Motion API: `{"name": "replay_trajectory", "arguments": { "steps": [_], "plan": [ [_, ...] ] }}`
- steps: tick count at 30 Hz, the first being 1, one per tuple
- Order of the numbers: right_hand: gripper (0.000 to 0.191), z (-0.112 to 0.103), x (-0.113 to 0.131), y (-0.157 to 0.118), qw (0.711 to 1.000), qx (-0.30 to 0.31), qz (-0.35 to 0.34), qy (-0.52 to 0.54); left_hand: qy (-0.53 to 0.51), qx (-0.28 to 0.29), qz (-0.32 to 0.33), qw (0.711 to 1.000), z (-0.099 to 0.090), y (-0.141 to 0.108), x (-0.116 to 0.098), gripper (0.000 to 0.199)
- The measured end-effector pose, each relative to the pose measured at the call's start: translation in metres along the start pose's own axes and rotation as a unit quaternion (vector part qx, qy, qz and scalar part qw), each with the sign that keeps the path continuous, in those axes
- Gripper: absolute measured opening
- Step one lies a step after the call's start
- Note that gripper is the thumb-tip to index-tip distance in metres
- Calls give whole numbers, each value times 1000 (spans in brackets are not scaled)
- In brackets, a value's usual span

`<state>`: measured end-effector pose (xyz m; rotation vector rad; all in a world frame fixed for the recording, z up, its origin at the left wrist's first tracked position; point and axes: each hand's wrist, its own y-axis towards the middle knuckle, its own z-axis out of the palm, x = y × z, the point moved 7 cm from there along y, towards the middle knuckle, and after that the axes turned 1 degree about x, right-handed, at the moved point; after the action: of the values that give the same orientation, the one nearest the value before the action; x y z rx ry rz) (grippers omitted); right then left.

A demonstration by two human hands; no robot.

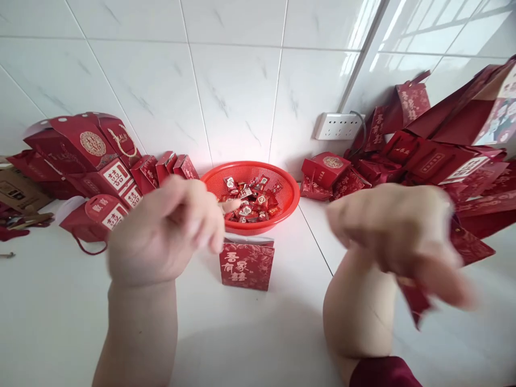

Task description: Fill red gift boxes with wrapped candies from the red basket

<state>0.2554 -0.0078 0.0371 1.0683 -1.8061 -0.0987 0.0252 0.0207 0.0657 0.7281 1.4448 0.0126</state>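
My left hand hangs to the left of a small red gift box with gold Chinese characters; its fingers are half bent and apart, and nothing shows in them. The box stands upright on the white counter, its top rim pale. Behind it, a red plastic basket holds many small wrapped sweets, and one left fingertip overlaps them in the picture. My right hand is raised on the right, blurred by motion. Below its fingers a notched red piece sticks out; whether the hand grips it, I cannot make out.
Red gift boxes are stacked on the left, beside a brown cardboard box. More red boxes and bags pile up on the right. A white power strip sits against the tiled wall, its cable running behind the boxes.
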Motion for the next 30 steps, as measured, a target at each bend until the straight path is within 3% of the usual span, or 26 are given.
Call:
{"name": "replay_trajectory", "arguments": {
  "steps": [2,4,6,12,14,16,20,25,30],
  "plan": [
    [64,2,2,24,1000,-2,6,1,75,46,-28,996,13,6,7,42],
    [49,10,-4,42,996,-18,72,-45,206,68,-79,973,21,9,19,27],
    [40,20,-9,53,985,-31,126,-109,291,86,-124,945,28,9,29,25],
    [34,38,-2,65,984,-56,107,-130,252,137,-196,938,36,2,45,20],
    [30,33,0,64,983,-94,101,-118,212,120,-202,949,33,3,46,22],
    [29,26,0,62,982,-120,103,-100,173,68,-197,962,26,7,46,24],
    [18,16,-5,57,984,-117,107,-82,138,-17,-185,973,12,10,45,26],
    [33,8,-11,50,989,-123,81,8,193,-3,-190,963,9,10,43,25],
    [30,6,-13,48,990,-114,76,19,263,-5,-179,948,8,11,40,23]
  ]
}}
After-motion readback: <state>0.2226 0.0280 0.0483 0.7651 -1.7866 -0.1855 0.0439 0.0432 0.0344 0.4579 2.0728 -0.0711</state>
